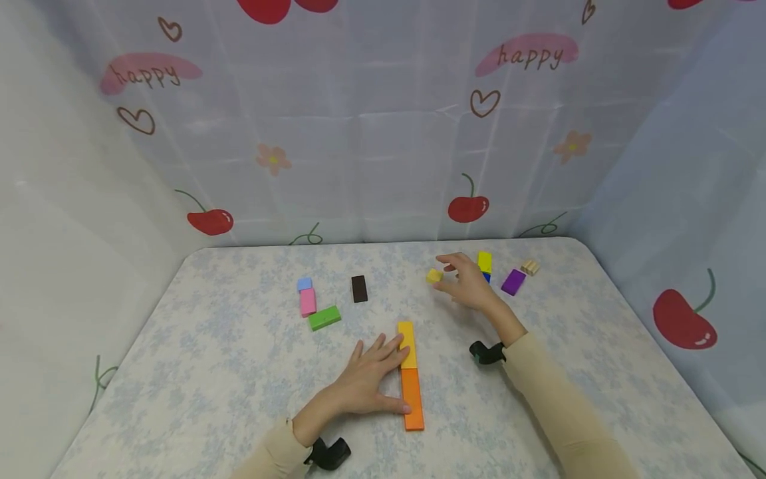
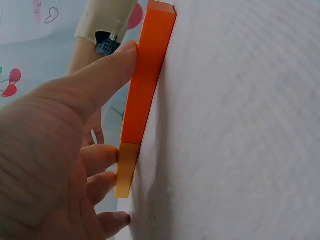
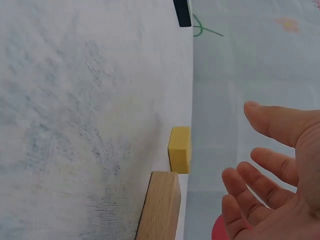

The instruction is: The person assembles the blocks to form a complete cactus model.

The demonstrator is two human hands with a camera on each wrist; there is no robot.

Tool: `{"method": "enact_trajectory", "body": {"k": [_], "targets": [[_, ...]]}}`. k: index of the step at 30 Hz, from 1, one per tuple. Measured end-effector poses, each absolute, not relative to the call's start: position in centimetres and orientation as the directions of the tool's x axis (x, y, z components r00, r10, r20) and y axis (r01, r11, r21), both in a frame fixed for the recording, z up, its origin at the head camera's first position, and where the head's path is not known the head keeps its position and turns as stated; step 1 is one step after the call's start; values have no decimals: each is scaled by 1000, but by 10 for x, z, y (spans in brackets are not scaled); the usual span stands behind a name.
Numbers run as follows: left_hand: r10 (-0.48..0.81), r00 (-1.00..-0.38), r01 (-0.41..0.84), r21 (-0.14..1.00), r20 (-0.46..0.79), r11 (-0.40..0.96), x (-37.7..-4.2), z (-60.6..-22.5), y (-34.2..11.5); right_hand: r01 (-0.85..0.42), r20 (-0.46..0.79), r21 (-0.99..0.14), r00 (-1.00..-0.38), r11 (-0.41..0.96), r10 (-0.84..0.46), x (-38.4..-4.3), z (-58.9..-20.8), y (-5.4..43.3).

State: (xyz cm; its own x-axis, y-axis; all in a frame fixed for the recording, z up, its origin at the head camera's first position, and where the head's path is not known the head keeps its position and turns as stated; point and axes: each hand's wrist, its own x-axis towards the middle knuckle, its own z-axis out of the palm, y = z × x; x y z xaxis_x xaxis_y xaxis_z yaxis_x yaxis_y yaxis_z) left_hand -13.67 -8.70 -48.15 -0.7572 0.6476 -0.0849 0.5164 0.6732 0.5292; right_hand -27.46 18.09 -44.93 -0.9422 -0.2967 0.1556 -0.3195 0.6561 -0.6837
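My left hand [image 1: 366, 382] is spread beside a row of two long blocks laid end to end. Its thumb rests on the orange block [image 1: 413, 406], while its fingertips touch the yellow-orange block [image 2: 128, 165] at the far end. Farther back, my right hand [image 1: 469, 285] hovers with thumb and fingers parted near a small yellow block [image 1: 434, 275]. In the right wrist view, nothing is between the fingers of the right hand [image 3: 272, 175]. A plain wooden block [image 3: 161, 205] lies in front of a yellow block [image 3: 180, 150] there.
Behind the right hand stand a yellow block [image 1: 485, 260] and a partly hidden blue block [image 1: 487, 277]. A purple block [image 1: 513, 282] and a ridged tan piece [image 1: 529, 267] lie right of it. Dark brown [image 1: 359, 289], light blue [image 1: 304, 284], pink [image 1: 308, 302] and green [image 1: 325, 318] blocks lie left.
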Motion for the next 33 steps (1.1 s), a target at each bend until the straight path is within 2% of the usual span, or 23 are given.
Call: {"method": "enact_trajectory", "body": {"k": [6,15,33], "targets": [[651,-755,523,525,-80,671,-136,-481,-87,-245,73,-691,-960,680,-271,-292,-453,183],[652,-754,523,528,-78,668,-136,-485,-86,-115,-55,-690,-976,714,-210,-300,-462,178],[650,-757,525,528,-69,667,-136,-482,-87,-102,-25,-681,-987,726,-161,-306,-470,176]]}}
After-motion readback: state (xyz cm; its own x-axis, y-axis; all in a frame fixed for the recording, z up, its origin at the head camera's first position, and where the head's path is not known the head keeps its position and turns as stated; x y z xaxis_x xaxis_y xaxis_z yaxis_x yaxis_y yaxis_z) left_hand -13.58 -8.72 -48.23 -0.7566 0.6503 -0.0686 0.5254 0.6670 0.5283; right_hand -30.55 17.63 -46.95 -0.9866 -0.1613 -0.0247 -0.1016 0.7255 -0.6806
